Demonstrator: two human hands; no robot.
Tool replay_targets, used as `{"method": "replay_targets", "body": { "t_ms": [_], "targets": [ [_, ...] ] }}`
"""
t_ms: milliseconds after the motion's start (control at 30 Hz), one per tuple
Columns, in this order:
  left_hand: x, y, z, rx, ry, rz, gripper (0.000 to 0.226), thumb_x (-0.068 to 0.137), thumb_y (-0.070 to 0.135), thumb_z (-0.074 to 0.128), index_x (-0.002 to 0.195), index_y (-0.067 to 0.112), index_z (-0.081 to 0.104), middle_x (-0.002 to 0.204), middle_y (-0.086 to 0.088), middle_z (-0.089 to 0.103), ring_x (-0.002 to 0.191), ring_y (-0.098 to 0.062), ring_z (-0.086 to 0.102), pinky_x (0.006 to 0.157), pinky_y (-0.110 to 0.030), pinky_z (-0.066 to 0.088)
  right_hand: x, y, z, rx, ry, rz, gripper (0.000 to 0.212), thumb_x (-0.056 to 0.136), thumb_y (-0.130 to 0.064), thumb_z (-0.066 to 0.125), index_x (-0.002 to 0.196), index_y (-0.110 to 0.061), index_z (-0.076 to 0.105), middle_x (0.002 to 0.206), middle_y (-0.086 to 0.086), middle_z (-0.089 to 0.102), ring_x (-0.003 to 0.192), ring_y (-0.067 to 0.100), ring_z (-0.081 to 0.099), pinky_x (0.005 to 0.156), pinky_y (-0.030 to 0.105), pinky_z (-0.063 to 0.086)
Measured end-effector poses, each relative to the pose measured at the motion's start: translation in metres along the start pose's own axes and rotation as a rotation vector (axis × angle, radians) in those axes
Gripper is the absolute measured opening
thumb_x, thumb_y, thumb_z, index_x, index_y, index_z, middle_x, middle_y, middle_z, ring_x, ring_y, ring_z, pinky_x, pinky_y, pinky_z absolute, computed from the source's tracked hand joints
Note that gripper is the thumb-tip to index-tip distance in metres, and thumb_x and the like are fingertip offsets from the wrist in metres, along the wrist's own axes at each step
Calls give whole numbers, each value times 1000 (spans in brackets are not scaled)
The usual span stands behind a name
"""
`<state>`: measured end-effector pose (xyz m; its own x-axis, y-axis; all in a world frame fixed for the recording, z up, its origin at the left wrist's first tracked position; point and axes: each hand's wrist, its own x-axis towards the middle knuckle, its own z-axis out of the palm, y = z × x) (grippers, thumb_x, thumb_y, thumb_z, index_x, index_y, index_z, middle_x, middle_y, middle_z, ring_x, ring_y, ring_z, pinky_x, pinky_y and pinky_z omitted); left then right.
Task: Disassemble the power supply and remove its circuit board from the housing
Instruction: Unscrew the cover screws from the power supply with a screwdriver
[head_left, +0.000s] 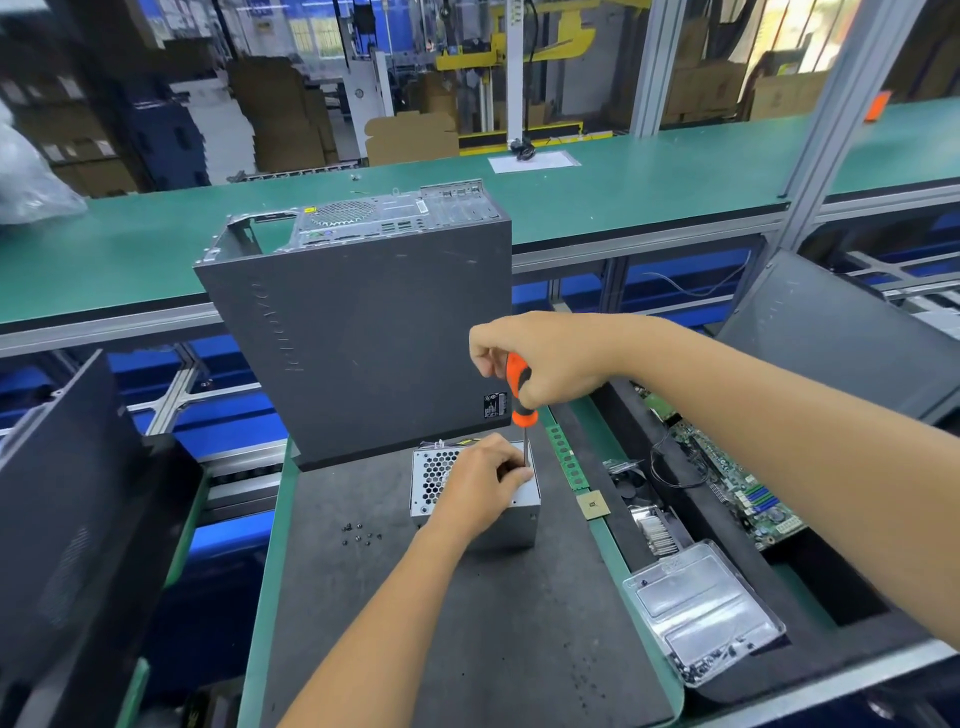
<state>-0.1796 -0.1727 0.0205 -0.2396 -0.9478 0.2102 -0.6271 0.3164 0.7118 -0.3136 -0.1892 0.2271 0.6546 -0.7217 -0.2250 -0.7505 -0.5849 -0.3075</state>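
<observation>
A silver metal power supply (522, 525) with a honeycomb fan grille sits on the dark mat (467, 634), just in front of an upright grey computer case (363, 332). My left hand (480, 486) lies over its top, fingers curled at the right upper edge beside the screwdriver tip. My right hand (545, 358) grips an orange and black screwdriver (519, 392) held upright, with its shaft pointing down onto the top right corner of the power supply. The circuit board is hidden inside the housing.
Several small black screws (361, 534) lie on the mat left of the power supply. A green memory stick (563, 454) and a CPU chip (592, 505) lie to the right. A motherboard (737, 483), a heatsink (655, 531) and a clear plastic tray (701, 613) with screws fill the right bin.
</observation>
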Motion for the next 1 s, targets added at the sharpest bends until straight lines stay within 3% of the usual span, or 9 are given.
{"method": "replay_targets", "body": {
  "t_ms": [167,267,400,500,567,667,767,900,1000],
  "targets": [
    [-1,1,1,-13,-3,-6,7,84,16,68,77,14,66,82,5,58,70,-8,52,68,-18,43,5,0,10,-438,169,199,33,101,-40,34,86,-13,44,73,3,44,63,21,44,53,35,33],
    [0,0,1,-3,-6,-11,8,84,17,68,78,13,66,82,4,59,72,-9,52,68,-19,43,4,4,7,-240,109,98,13,95,-28,50,94,-16,44,75,0,49,66,19,47,52,31,31],
    [1,0,0,3,-2,-7,8,84,17,68,78,13,66,81,5,57,70,-8,51,66,-16,40,-2,3,0,27,-14,52,28,78,-11,65,100,-18,49,98,-1,53,77,16,51,63,31,43],
    [0,1,1,-6,0,-10,7,84,17,68,78,15,65,81,6,56,67,-4,50,66,-14,40,1,1,5,-239,104,221,28,94,-41,50,93,-14,45,84,3,49,75,24,50,56,36,38],
    [-1,1,0,-8,0,-14,7,84,16,68,78,15,66,82,6,57,68,-4,50,66,-15,41,4,3,7,-376,150,237,30,101,-38,37,85,-12,43,76,5,46,67,23,46,53,34,31],
    [-1,0,1,-13,2,-13,6,84,16,68,80,12,67,83,4,59,70,-9,52,68,-18,43,4,6,7,-115,102,82,15,94,-23,52,100,-15,40,76,2,53,66,19,48,54,31,33],
    [-1,1,1,-9,6,-12,6,84,16,68,79,13,66,83,4,59,70,-8,52,67,-13,40,0,8,4,157,41,71,41,80,-12,67,108,-20,37,89,-1,57,68,15,51,54,27,38],
    [0,2,1,-9,9,2,6,84,15,68,80,11,67,84,3,59,72,-10,53,67,-13,40,2,11,8,-221,195,242,35,94,-49,47,95,-15,42,77,4,48,65,22,51,51,34,34],
    [0,2,1,-23,13,-5,5,84,14,68,81,10,68,84,1,60,74,-12,54,70,-17,42,4,12,7,-274,169,197,28,97,-40,46,86,-15,44,74,1,45,65,23,47,51,33,31]
  ]
}}
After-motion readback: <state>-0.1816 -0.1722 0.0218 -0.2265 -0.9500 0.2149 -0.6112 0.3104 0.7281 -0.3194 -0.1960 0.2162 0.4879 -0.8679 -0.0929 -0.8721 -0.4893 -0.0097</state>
